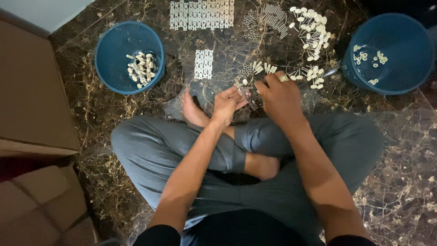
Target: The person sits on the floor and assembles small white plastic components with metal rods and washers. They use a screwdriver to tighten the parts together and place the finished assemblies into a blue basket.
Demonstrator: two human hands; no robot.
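While seated cross-legged on dark marble floor (114,109), both hands held together just above the feet. Left hand (226,102) closed in a pinch on a small part (247,96), pale and metallic, too small to identify further. Right hand (278,95) curled over the same part from the other side, fingers pressed to it, seemingly fitting or pressing pieces together; exact grip hidden by knuckles.

Progress, judged from the spread of stock:
- Left blue basket (114,50): modest heap of finished-looking cream pieces with stems (141,68) at the bottom. Well short of full.
- Right blue basket (409,45): a few small white rings (364,57) scattered inside, mostly bare bottom.
- Floor ahead of hands: many loose white caps (312,27), rows of small metal pins (273,18), a cluster of little metal rings (249,20), and flat white strips (201,13) laid side by side, with one smaller strip group (203,64) nearer.
- Small pile of cream pieces (264,68) just beyond the fingers.

Assessment: one unit in hand, a minor share completed, bulk of loose stock untouched. Roughly early to middle stage. Cardboard boxes (32,91) at left, not involved.
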